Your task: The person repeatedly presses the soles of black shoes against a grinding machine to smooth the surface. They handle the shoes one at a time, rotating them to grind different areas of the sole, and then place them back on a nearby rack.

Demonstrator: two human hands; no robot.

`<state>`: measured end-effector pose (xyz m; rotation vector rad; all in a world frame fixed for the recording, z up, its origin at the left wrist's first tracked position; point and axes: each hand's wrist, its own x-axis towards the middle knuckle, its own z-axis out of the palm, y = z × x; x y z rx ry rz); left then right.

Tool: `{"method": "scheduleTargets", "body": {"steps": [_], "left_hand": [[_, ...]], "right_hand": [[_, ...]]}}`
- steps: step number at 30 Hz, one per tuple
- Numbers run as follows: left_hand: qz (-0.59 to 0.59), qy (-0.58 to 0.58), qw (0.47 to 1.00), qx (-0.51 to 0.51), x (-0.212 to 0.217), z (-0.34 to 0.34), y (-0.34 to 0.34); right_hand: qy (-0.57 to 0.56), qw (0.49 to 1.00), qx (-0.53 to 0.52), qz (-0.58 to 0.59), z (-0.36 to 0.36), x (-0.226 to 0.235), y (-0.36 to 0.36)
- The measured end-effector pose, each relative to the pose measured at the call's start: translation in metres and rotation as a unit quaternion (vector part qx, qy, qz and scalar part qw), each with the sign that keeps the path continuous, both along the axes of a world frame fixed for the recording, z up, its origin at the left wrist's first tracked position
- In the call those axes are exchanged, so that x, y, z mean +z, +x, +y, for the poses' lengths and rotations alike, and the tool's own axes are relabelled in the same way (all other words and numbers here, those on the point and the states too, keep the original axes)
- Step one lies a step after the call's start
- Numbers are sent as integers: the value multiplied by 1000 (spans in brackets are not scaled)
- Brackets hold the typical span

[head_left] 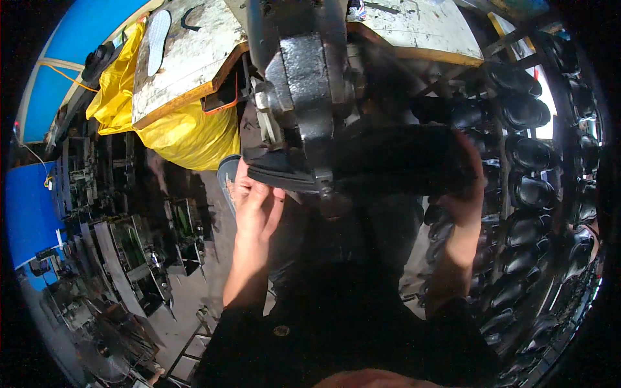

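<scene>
A black shoe (401,161) lies crosswise under the dark metal arm of a machine (304,77). The arm's narrow tip comes down at the shoe's near edge, close to the ridged sole. My left hand (255,200) grips the shoe's left end, thumb and fingers pinching the sole edge. At the opposite end my right hand (467,191) is wrapped round the shoe, its fingers mostly lost in shadow. Deep shade hides much of the upper and the exact spot where the machine tip meets it.
Stained white worktops (187,64) flank the machine, with a pale insole (157,42) on the left one. A yellow bag (187,136) hangs below. Racks of black shoes (530,155) stand close on my right. Metal racks (123,258) fill the left side.
</scene>
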<state>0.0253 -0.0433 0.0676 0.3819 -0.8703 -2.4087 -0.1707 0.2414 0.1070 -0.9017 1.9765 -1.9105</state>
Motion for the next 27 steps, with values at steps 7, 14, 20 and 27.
{"method": "scheduleTargets", "body": {"steps": [7, 14, 20, 27], "left_hand": [[-8, 51, 999, 16, -27, -25, 24], [-77, -68, 992, 76, -25, -42, 44], [-269, -316, 910, 23, -20, -27, 29], [-179, -255, 946, -86, 0, -8, 6]], "right_hand": [[72, 991, -8, 110, -48, 22, 16], [105, 978, 22, 181, -80, 33, 29], [100, 993, -38, 55, -43, 10, 23], [70, 981, -76, 163, 4, 4, 17]]}}
